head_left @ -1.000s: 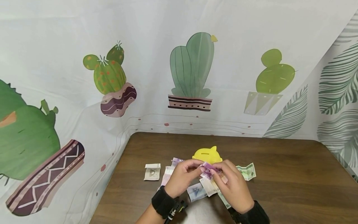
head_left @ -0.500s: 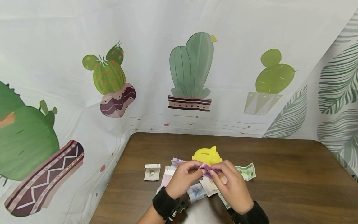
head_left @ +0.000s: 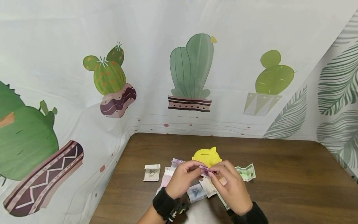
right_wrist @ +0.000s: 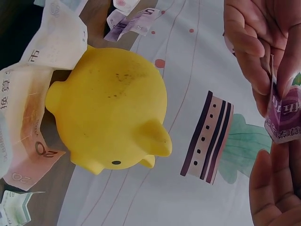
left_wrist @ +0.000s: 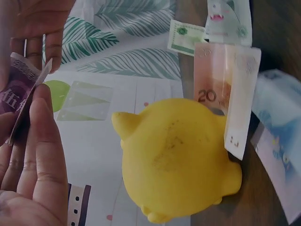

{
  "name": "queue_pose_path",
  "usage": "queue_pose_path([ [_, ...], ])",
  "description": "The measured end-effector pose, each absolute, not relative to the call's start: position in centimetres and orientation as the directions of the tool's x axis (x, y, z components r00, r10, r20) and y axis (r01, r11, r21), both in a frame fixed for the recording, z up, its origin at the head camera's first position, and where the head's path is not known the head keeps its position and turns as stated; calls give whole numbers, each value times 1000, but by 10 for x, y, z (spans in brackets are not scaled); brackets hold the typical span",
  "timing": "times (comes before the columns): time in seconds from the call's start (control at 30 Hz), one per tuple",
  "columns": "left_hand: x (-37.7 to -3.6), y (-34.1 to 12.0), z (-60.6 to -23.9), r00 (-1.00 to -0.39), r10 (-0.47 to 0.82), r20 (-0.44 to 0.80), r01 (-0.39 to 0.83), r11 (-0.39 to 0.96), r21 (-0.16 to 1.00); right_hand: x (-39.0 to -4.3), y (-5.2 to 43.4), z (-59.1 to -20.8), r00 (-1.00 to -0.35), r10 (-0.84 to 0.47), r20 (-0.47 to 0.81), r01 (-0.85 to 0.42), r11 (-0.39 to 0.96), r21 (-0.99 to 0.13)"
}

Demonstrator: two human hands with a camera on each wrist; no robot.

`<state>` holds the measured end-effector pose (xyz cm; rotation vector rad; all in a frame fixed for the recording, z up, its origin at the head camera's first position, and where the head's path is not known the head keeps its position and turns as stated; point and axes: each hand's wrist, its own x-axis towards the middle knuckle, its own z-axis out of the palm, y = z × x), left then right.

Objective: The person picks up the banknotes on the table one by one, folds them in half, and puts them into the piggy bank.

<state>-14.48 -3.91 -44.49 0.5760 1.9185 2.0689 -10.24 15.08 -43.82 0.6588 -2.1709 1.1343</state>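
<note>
Head view, backdrop: a cactus-print cloth point(head_left: 190, 71) hangs behind and to the sides of the work surface, closing it in.
Table: a dark wooden table point(head_left: 293, 183) carries everything within easy reach of the person.
Piggy bank: a yellow piggy bank point(head_left: 207, 156) stands just beyond the hands, its slot on top facing up, so it is open from above.
Loose notes: several banknotes point(head_left: 152, 172) lie spread flat around the bank, apart enough to be taken singly; a green note point(head_left: 246, 172) lies to the right.
Left hand: the left hand point(head_left: 183, 179) pinches one end of a folded purple note point(head_left: 206, 171), steadying it.
Right hand: the right hand point(head_left: 230, 186) pinches the other end, fingers curled over the fold.
Purple note: held in the air between both hands, just in front of the bank, creased small.
</note>
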Motion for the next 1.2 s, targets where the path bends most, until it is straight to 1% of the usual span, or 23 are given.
queue_pose_path([
  [0.17, -145, -39, -445, -880, 463, 103, 25, -171, 985, -103, 150, -440, -693, -146, 706, -658, 529, -537],
  [0.33, -145, -40, -444, -881, 471, 52, -49, -200, 978, -104, 150, -441, -689, -136, 712, -648, 554, -522],
  [0.43, -145, -40, -443, -879, 474, 40, -70, -210, 975, -104, 150, -442, -689, -133, 713, -646, 560, -520],
  [0.67, -145, -40, -441, -860, 503, 83, -40, -229, 973, -107, 150, -445, -662, -153, 734, -668, 564, -485],
  [0.83, -144, -40, -442, -846, 522, 106, -32, -249, 968, -107, 150, -446, -666, -157, 729, -661, 578, -479],
  [0.93, -144, -39, -443, -846, 522, 111, -32, -257, 966, -108, 150, -446, -665, -159, 729, -665, 570, -482],
  [1.1, -144, -38, -443, -847, 514, 139, -6, -272, 962, -109, 149, -447, -646, -170, 744, -686, 556, -470],
  [1.2, -145, -39, -443, -851, 505, 145, 1, -274, 962, -109, 148, -447, -652, -168, 739, -680, 562, -471],
])
